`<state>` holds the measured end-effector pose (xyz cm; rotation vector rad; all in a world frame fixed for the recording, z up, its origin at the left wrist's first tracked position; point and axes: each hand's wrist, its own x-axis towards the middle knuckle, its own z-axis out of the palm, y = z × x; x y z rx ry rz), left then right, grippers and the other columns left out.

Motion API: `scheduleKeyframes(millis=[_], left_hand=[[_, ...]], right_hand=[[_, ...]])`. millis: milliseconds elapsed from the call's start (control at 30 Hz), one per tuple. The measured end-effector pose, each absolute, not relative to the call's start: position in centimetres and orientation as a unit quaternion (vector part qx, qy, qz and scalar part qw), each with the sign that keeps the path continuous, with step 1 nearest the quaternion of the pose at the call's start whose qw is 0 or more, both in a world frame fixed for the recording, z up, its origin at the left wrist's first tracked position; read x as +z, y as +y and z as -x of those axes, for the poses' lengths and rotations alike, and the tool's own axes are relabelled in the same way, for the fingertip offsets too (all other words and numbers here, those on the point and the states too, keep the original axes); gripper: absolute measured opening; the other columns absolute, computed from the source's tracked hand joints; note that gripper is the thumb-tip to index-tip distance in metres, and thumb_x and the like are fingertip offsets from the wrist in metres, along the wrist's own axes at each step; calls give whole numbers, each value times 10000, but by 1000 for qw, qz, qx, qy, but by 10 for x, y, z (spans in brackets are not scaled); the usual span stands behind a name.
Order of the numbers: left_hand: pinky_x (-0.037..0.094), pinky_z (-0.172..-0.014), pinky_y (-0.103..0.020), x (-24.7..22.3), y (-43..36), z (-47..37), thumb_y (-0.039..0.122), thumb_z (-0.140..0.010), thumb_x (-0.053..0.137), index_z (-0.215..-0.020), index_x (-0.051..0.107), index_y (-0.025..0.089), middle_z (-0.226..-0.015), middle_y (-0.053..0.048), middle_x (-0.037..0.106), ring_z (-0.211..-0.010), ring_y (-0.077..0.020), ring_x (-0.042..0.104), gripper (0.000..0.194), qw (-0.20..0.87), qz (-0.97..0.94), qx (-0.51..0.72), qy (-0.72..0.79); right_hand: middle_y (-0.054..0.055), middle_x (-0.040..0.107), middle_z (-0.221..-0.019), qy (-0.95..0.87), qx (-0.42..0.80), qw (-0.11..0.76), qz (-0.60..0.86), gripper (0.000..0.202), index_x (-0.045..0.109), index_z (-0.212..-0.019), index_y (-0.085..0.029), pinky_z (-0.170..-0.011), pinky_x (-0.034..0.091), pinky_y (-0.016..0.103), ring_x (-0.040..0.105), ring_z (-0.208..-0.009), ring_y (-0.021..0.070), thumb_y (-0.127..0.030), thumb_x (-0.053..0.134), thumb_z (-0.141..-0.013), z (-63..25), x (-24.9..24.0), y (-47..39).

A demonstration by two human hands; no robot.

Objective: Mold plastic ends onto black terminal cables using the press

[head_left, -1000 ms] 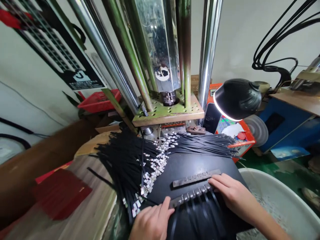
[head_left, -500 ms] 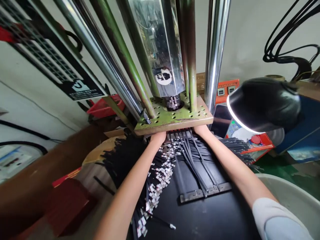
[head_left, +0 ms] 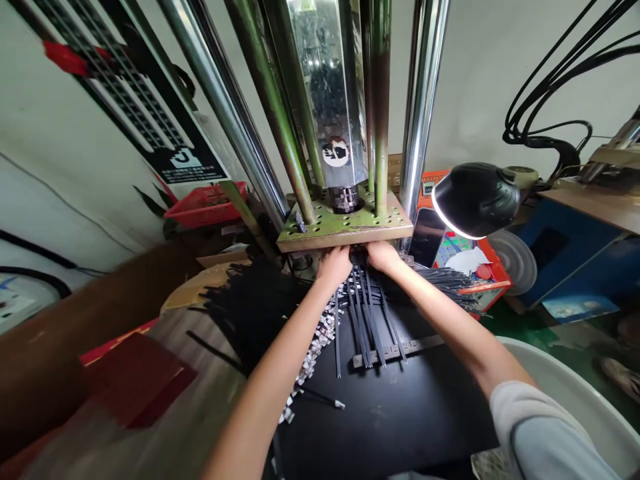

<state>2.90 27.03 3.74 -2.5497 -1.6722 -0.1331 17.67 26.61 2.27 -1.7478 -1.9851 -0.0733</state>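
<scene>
Black, thin, flexible strips point(head_left: 371, 300): a dense heap fans out at left, and dead centre a separate row runs from between the hands towards us, over the smooth black bench point(head_left: 400, 420).
Small whitish tips point(head_left: 320, 340): a bright, ragged line down the heap's right side, left of that row.
Left hand point(head_left: 335, 265): right in at the front edge of the thick, drilled, green-topped metal plate point(head_left: 345, 232), fingers bent; their grip is hidden, can't call it.
Right hand point(head_left: 384, 257): in close on the row's other side, fingers tucked under the plate; together or apart, can't tell.
Grey slotted metal bar point(head_left: 425, 345): flat on the bench, several strip ends lying across it.
Black dome-shaped lamp point(head_left: 477, 197): rim glowing, beyond the right forearm.
Round white tub point(head_left: 550, 373): far right, partly behind the pale sleeve point(head_left: 550, 433).
</scene>
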Motion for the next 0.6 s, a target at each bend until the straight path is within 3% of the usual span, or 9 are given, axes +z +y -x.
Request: scheduleKeyframes(millis=[167, 233, 367, 500, 600], left_hand=[[378, -1110, -442, 31, 262, -40, 123, -939, 469, -1292, 548, 69, -1327, -182, 579, -1282, -263, 515, 366, 61, 862, -47, -501], [419, -1073, -463, 32, 269, -36, 164, -946, 496, -1268, 563, 92, -1290, -150, 612, -1225, -245, 562, 336, 52, 864, -39, -499], [503, -976, -388, 38, 280, -30, 155, -946, 468, -1201, 619, 134, -1163, -113, 683, -1075, -204, 650, 297, 26, 868, -21, -495], [484, -995, -430, 42, 275, -38, 64, -887, 384, -1303, 539, 32, -1280, -251, 597, -1204, -298, 584, 445, 41, 863, -19, -502], [537, -876, -458, 46, 276, -45, 68, -848, 376, -1175, 618, -6, -1090, -284, 670, -1041, -347, 663, 414, 32, 862, 1, -506]], right_hand=[[98, 575, -1285, -747, -65, 149, 645, 348, 571, -1248, -174, -942, 515, 461, 594, -1119, 233, -348, 592, -948, -147, 8, 246], [102, 563, -1307, -758, -72, 126, 636, 353, 567, -1257, -179, -962, 502, 470, 583, -1141, 239, -349, 590, -949, -148, 9, 249], [101, 585, -1270, -787, -46, 92, 608, 349, 578, -1235, -162, -941, 515, 457, 599, -1110, 233, -347, 604, -941, -162, 18, 263], [101, 576, -1304, -788, -10, 101, 607, 338, 573, -1252, -163, -960, 509, 465, 591, -1145, 237, -304, 599, -945, -167, 24, 260], [131, 562, -1351, -763, 6, 128, 633, 289, 586, -1241, -126, -1022, 475, 452, 548, -1236, 237, -194, 542, -964, -159, 26, 254]])
